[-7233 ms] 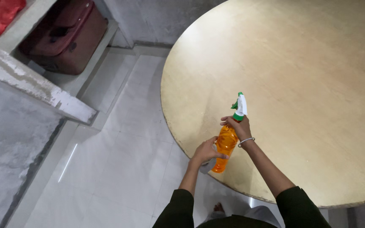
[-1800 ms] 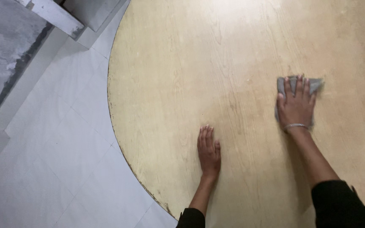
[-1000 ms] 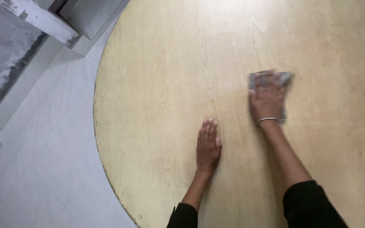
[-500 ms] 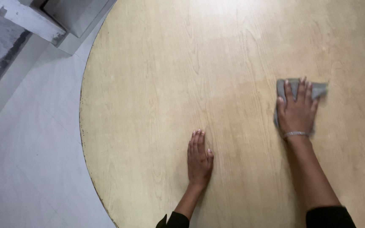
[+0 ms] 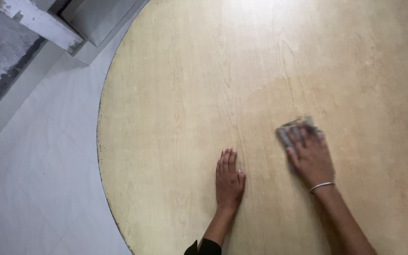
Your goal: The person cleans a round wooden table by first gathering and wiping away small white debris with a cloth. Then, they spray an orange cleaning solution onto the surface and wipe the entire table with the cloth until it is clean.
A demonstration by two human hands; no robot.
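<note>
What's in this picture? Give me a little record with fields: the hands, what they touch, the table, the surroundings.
Left hand: left hand lies flat, palm down, fingers together, on the table
Right hand: right hand presses flat on a grey cloth; blurred, with a thin silver bangle at the wrist
Table: round wooden table, pale grain, with a darker patch around the cloth
Surroundings: pale tiled floor at left; grey concrete ledge in the upper left corner
Clothing: dark sleeve on the left arm
</note>
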